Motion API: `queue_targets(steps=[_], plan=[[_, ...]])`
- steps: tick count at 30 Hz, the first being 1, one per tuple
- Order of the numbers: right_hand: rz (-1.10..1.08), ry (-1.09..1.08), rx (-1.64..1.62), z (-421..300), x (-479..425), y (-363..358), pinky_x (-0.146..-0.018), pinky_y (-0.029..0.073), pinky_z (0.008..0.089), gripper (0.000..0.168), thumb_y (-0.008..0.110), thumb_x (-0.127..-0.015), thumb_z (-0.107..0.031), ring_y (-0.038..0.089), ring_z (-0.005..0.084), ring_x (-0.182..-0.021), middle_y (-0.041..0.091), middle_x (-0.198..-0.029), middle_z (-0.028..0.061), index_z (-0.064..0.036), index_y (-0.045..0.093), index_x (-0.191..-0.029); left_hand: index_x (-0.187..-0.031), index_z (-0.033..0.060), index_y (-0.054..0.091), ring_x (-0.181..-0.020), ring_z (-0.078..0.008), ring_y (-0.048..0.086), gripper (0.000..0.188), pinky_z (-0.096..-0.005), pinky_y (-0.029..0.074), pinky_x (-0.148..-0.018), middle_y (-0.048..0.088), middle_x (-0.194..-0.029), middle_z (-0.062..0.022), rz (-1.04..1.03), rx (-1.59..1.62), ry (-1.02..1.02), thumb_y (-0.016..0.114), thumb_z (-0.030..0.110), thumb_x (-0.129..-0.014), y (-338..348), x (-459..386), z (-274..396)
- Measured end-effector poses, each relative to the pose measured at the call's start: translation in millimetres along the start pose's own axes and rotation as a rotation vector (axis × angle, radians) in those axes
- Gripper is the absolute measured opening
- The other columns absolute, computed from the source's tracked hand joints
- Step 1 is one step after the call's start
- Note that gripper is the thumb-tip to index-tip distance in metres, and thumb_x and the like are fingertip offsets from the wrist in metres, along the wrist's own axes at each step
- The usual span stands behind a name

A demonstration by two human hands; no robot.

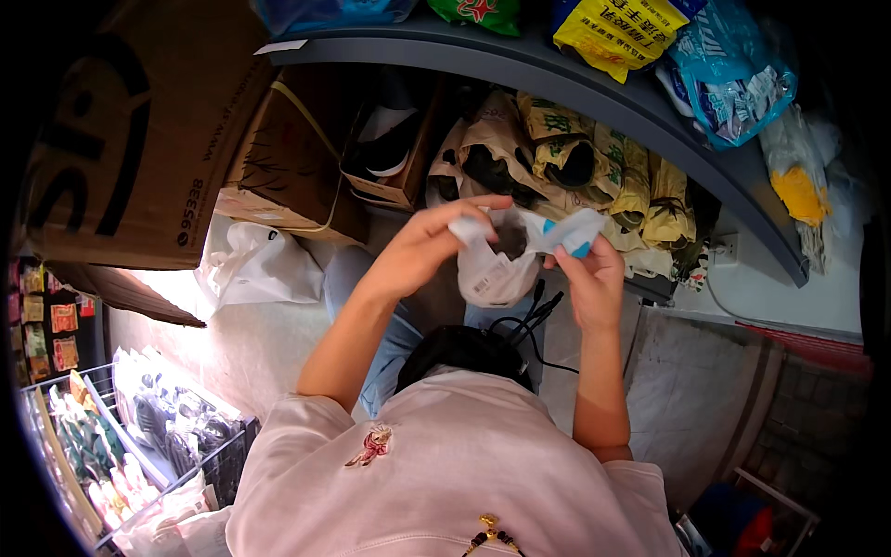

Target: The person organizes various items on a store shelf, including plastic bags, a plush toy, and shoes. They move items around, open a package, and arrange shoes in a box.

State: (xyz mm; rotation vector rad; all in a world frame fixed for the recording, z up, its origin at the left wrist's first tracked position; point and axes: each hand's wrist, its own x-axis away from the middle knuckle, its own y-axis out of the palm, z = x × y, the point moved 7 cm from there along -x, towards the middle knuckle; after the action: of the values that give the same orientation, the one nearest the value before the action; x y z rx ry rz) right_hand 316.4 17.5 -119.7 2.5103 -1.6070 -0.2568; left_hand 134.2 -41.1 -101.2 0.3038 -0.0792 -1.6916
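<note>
In front of my lap a thin white plastic bag (pixel 495 278) hangs between my two hands, its mouth partly spread and something dark showing inside. My left hand (pixel 435 240) is at the bag's left edge, thumb and fingers on the plastic, slightly blurred. On the other side my right hand (pixel 590 275) pinches the bag's stretched, blue-marked corner between thumb and fingers. Black cables with plugs (pixel 539 313) lie just below the bag, by my knee.
Above curves a grey shelf edge (pixel 557 76) holding plastic packages. Under it lie rolled, printed sacks (pixel 501 153), an open shoe box (pixel 383 184) and a strapped carton (pixel 292 160). A large cardboard box (pixel 139 139), a white bag (pixel 268 268) and a wire rack (pixel 209 463) are at left.
</note>
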Motion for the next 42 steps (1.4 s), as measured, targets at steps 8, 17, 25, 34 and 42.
queue_targets(steps=[8,17,25,34,42], plan=[[-0.219,-0.277,0.509,-42.3,-21.1,46.3,-0.062,0.045,0.0225,0.015,0.066,-0.072,0.006,0.057,0.0118,-0.077,0.056,-0.099,0.0073,0.003,0.064,-0.087,-0.110,0.0024,0.047,-0.075,-0.0119,0.056,0.024,-0.0243,0.046,-0.063,0.056,-0.080,-0.0041,0.162,0.158,-0.402,0.052,0.014,-0.091,16.8,-27.9,-30.1],[-0.377,-0.491,0.854,-61.7,-48.1,62.4,-0.077,0.046,0.0309,0.021,0.072,-0.071,-0.011,0.050,0.0230,-0.101,0.056,-0.109,0.0100,-0.005,0.069,-0.091,-0.085,0.0022,0.060,-0.057,-0.0066,0.047,0.014,-0.0231,0.039,-0.051,0.056,-0.071,0.0000,0.062,-0.023,-0.411,0.060,0.016,-0.082,22.9,-29.4,-23.3],[-0.318,0.203,0.137,-11.1,-57.2,31.6,-0.057,0.044,0.0211,0.021,0.062,-0.085,-0.006,0.055,0.0075,-0.066,0.061,-0.086,0.0023,-0.003,0.060,-0.106,-0.092,0.0023,0.060,-0.057,-0.0100,0.051,0.033,-0.0223,0.042,-0.054,0.062,-0.080,-0.0044,-0.006,0.136,-0.391,0.049,0.034,-0.095,15.5,-33.4,-23.3],[-0.409,-0.252,0.775,-36.4,-11.3,54.9,-0.079,0.046,0.0313,0.025,0.069,-0.068,0.001,0.055,0.0249,-0.096,0.050,-0.095,0.0088,-0.003,0.064,-0.092,-0.105,0.0016,0.057,-0.088,-0.0141,0.059,0.028,-0.0307,0.048,-0.078,0.061,-0.098,-0.0064,0.000,0.382,-0.507,0.051,0.027,-0.094,7.0,-21.5,-53.1],[-0.357,-0.033,0.380,-11.3,-21.0,39.3,-0.085,0.044,0.0318,0.053,0.072,-0.064,-0.002,0.057,0.0217,-0.093,0.058,-0.110,0.0121,-0.007,0.055,-0.114,-0.102,0.0025,0.059,-0.082,-0.0130,0.058,0.031,-0.0262,0.046,-0.075,0.060,-0.087,-0.0007,-0.294,-0.003,-0.287,0.071,0.004,-0.074,24.9,-20.0,-22.2]])
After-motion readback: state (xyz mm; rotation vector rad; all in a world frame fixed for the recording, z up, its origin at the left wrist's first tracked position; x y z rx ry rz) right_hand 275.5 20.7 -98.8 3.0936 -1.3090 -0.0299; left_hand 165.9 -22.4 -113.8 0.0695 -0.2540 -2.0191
